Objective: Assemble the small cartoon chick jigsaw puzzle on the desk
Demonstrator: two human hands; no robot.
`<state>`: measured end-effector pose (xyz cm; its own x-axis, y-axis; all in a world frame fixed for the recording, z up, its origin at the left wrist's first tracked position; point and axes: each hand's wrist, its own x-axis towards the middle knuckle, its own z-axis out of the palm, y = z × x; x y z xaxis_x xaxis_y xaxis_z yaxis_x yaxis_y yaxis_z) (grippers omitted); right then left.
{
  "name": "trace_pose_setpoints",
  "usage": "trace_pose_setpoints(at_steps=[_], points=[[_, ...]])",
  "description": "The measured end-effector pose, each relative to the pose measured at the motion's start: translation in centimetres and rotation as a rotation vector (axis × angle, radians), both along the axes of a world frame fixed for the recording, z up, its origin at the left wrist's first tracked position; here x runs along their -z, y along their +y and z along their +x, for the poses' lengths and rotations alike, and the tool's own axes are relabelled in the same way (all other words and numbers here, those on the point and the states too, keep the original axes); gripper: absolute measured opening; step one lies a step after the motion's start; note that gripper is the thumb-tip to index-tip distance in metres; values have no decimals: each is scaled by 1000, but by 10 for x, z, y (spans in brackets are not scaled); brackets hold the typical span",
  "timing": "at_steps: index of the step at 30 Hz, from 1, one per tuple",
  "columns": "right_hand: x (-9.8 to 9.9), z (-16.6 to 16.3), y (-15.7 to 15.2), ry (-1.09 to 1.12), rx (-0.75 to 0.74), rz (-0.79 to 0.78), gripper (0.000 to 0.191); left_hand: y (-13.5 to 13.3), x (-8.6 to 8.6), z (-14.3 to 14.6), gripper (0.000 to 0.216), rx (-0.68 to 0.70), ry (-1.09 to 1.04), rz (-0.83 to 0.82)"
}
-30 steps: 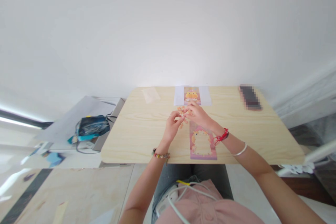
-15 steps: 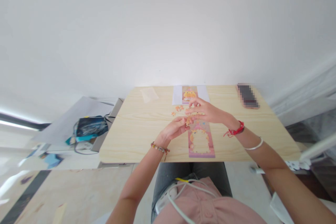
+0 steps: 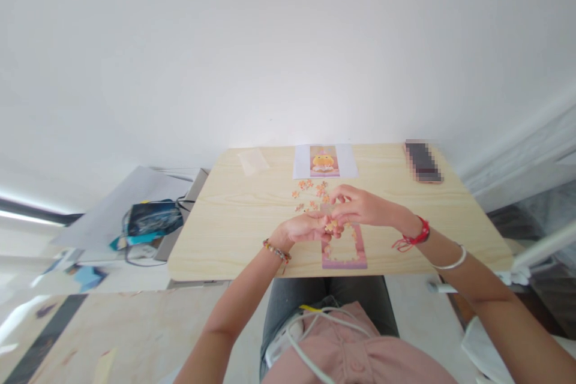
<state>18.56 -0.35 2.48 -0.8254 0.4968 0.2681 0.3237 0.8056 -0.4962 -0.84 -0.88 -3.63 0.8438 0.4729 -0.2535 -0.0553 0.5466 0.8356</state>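
Note:
A pink puzzle frame [image 3: 344, 252] lies on the light wooden table [image 3: 234, 222] near its front edge. Several small orange puzzle pieces [image 3: 310, 187] lie scattered beyond it. My left hand [image 3: 306, 229] and my right hand [image 3: 362, 207] meet over the frame's top end, fingers pinched together around small puzzle pieces [image 3: 332, 225]. A reference picture of a yellow character [image 3: 323, 161] lies on a white sheet at the table's far edge.
A blurred-out phone [image 3: 422, 161] lies at the far right of the table. A clear plastic bag [image 3: 252, 161] lies at the far left. To the left of the table stands a grey box with a blue bag and cables [image 3: 150, 219].
Both hands have drawn back from the loose pieces toward me and now meet over the top of the pink frame. The scattered pieces are now uncovered.

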Motion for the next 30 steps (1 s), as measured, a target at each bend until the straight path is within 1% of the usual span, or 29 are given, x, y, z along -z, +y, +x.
trace_pose_setpoints(at_steps=[2, 6, 8, 10, 13, 15, 17, 18, 19, 22, 24, 25, 26, 28, 30], points=[[1, 2, 0, -12, -28, -29, 17, -1, -1, 1, 50, 26, 3, 39], [0, 4, 1, -23, -69, -137, 17, -2, -3, 1, 52, 53, 30, 163], [-1, 4, 2, -25, -85, -181, 17, -3, -5, 1, 53, 72, 61, 190], [-2, 4, 2, -24, -100, -205, 18, -5, -6, 2, 51, 61, 88, 203], [-1, 5, 1, -20, -111, -211, 18, -6, -6, 3, 47, -12, 97, 231], [1, 8, -1, -12, -91, -191, 18, -5, -5, 3, 47, 6, 97, 232], [7, 13, -4, -3, -17, -146, 16, -2, -3, 1, 50, 28, 131, 266], [12, 16, -6, -1, 43, -114, 16, -1, -2, -1, 50, 0, 175, 323], [17, 18, -8, -2, 114, -77, 15, 0, 0, -4, 48, -60, 241, 415], [40, 22, -15, -44, 299, 48, 12, -1, 9, -8, 31, -333, 541, 825], [58, 20, -19, -92, 351, 115, 12, -8, 16, -7, 17, -464, 737, 1083], [66, 18, -20, -117, 367, 142, 13, -13, 20, -4, 15, -492, 812, 1178], [74, 15, -22, -139, 382, 165, 13, -18, 23, 0, 15, -488, 862, 1249], [85, 10, -24, -175, 416, 204, 14, -27, 29, 8, 14, -451, 934, 1338], [90, 6, -25, -199, 446, 231, 15, -34, 32, 16, 12, -418, 983, 1399]])
